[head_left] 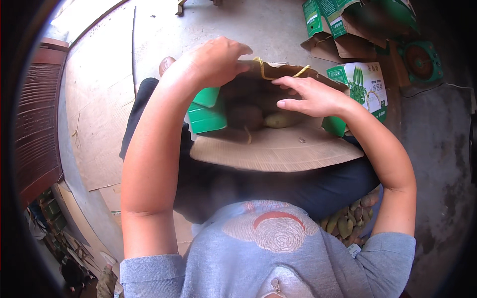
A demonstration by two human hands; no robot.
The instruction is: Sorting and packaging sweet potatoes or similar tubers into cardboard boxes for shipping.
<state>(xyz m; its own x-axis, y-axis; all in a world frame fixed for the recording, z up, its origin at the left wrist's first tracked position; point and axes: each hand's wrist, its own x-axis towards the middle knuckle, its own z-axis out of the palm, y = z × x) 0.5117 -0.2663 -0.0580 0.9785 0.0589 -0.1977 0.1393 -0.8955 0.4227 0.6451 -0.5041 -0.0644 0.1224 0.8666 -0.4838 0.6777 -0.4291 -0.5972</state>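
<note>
An opened cardboard box (278, 149) rests at my lap, its brown near flap folded out toward me and green side flaps (207, 118) showing at the left. Inside its shaded interior lie a greenish, oblong tuber or fruit (279, 119) and a darker rounded one (250, 116). My left hand (217, 62) is closed at the far left edge, fingers beyond the cardboard and thumb on the near side. Over the opening, my right hand (313, 97) is open, thumb and fingers apart, close to the yellow cord handle (262, 67) threaded through the far flap.
Green and white cartons (318, 20) stand at the far right, beside a round-fronted green device (420, 59). Another printed carton (367, 87) is just right of the box. More oblong produce (345, 223) lies by my right side. Flattened cardboard (99, 109) covers the floor at left.
</note>
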